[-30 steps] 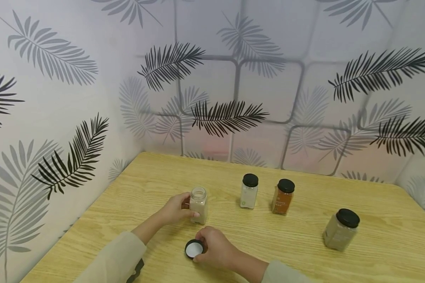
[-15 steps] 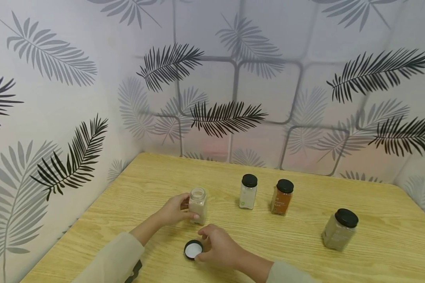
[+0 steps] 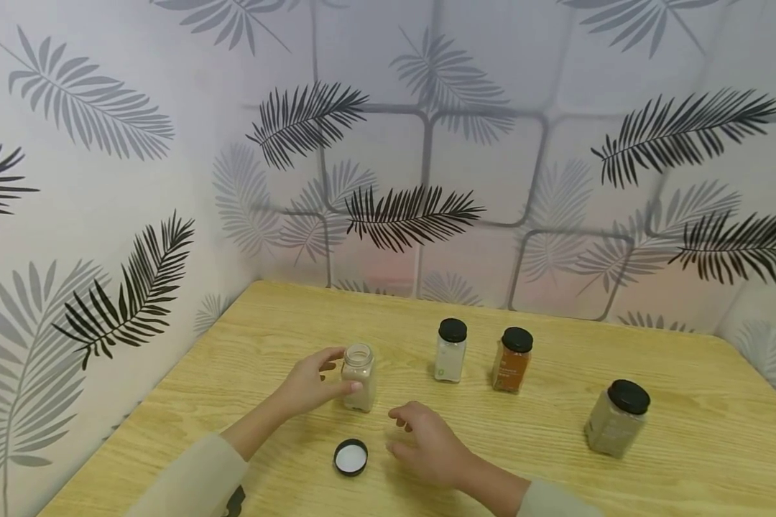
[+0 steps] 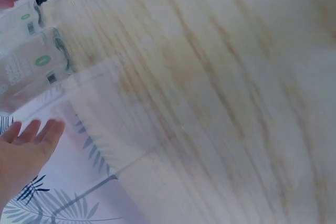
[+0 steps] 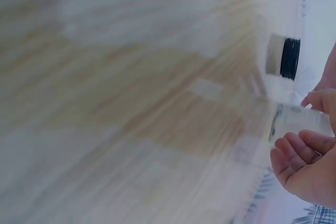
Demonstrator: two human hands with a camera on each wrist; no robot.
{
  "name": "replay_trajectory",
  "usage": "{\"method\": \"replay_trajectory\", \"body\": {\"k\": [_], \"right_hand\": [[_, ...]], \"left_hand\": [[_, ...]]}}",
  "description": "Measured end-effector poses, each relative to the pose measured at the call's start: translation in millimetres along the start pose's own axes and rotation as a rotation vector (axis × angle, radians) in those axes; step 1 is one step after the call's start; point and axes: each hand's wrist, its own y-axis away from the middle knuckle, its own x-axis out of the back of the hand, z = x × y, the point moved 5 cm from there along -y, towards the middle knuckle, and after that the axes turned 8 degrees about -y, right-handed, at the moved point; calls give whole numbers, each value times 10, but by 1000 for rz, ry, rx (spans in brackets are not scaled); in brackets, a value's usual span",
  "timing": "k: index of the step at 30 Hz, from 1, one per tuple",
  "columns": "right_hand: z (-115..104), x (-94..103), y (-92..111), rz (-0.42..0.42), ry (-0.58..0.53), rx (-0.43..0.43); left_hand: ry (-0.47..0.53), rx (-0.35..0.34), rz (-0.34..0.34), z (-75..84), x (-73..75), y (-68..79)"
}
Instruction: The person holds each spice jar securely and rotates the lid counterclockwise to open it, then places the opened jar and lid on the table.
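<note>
An uncapped clear jar with pale contents stands upright on the table. My left hand is beside it, thumb overlapping its front in the head view; in the left wrist view the extended fingers are apart from the jar. A black lid lies on the table in front of the jar, white liner facing up. Just right of the lid, my right hand holds nothing, its fingers loosely bent. In the right wrist view, the right hand appears in front of the jar.
Further back stand a black-capped jar with white contents and one with orange-red contents. A black-capped jar with greyish contents is at the right. A leaf-patterned wall covering rises behind the wooden table.
My right hand has let go of the lid and moved right, leaving it on the table. My left hand's fingers have loosened from the jar, which stays in place.
</note>
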Motion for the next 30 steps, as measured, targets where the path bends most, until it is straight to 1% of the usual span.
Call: {"method": "replay_trajectory", "body": {"k": [3,9,12,15,17,20,23,30], "right_hand": [[20,107,51,38,25,2],[43,294,147,114,40,-9],[34,398,197,168,57,-9],[35,514,233,238,86,-6],[53,591,245,280,107,-13],[83,696,255,320,116,-23],[103,794,269,356,134,-23],[148,992,293,418,186,-8]], "left_hand": [[-8,-8,48,63,32,32],[-52,-77,170,197,98,77],[-50,-91,212,270,116,99],[-24,-106,262,358,132,119],[0,-147,301,439,143,126],[46,-226,351,573,141,124],[75,-269,367,700,91,105],[68,-323,347,974,-130,27]]}}
